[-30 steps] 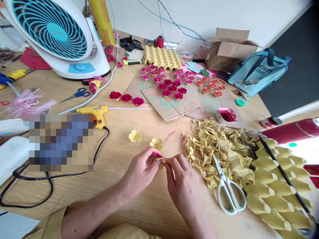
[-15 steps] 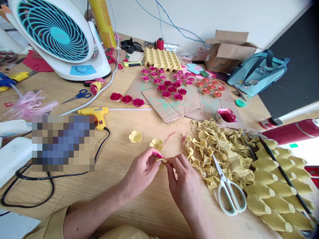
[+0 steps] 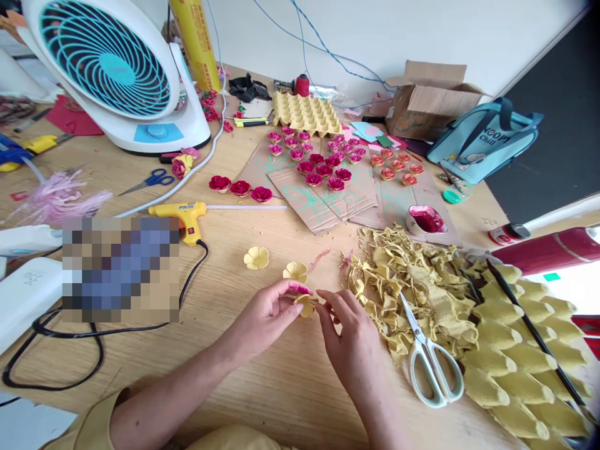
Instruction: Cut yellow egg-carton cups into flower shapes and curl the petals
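Between my two hands is a small yellow egg-carton flower (image 3: 305,305), a cup with petal-shaped edges. My left hand (image 3: 274,312) pinches it from the left with thumb and fingers; pink stain marks a fingertip. At its right edge, my right hand (image 3: 349,328) closes thumb and fingertips on a petal. Just beyond lie two similar yellow flower cups, the nearer egg-carton cup (image 3: 295,272) and another cup (image 3: 255,257) to its left. White-handled scissors (image 3: 429,362) rest right of my right hand, their blades on yellow carton scraps (image 3: 398,287).
An egg tray (image 3: 520,362) with a black-handled brush (image 3: 525,319) lies at right. A yellow glue gun (image 3: 185,219) and its black cord are at left. Painted flowers (image 3: 323,169) stand on cardboard beside a dish of red paint (image 3: 426,219). A fan (image 3: 117,69) stands back left.
The flower cup has tilted so more of its face shows between my fingers. My right fingers have shifted slightly along its edge. The camera view has moved a little.
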Available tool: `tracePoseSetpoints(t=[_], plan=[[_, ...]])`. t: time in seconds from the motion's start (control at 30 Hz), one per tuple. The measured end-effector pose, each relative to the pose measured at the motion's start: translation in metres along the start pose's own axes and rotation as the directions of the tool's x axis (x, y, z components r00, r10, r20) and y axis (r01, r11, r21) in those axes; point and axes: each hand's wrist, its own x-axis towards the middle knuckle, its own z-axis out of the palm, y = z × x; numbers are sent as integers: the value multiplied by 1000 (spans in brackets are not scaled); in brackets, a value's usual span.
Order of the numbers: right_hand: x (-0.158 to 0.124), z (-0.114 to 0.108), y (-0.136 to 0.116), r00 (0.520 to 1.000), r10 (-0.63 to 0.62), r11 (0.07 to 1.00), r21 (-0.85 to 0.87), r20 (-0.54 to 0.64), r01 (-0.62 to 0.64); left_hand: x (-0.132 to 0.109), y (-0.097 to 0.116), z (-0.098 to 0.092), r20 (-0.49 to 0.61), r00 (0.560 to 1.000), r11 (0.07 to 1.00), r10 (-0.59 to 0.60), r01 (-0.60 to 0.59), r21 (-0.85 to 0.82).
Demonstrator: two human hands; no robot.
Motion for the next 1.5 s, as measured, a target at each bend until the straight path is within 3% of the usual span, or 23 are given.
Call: tracePoseSetpoints(t=[0.2, 0.5, 0.77, 1.03, 1.5], plan=[[1, -5, -1, 993, 107, 982, 158, -43, -99, 0, -2, 1, -30, 1000, 991, -2, -2, -131], [2, -3, -6, 985, 141, 947, 279, 95, -162, -2, 0, 6, -67, 997, 991, 32, -40, -130], [1, -5, -4, 986, 145, 956, 245, 88, -162, -3, -3, 11, -71, 997, 992, 32, -40, -118], [1, -4, -4, 986, 144, 976, 153, 82, -156, -3, -7, 7, 0, 999, 997, -36, 36, 68], [0, -7, -5, 987, 113, 988, 95, 114, -124, -2, -1, 3, -17, 999, 995, -39, 40, 96]])
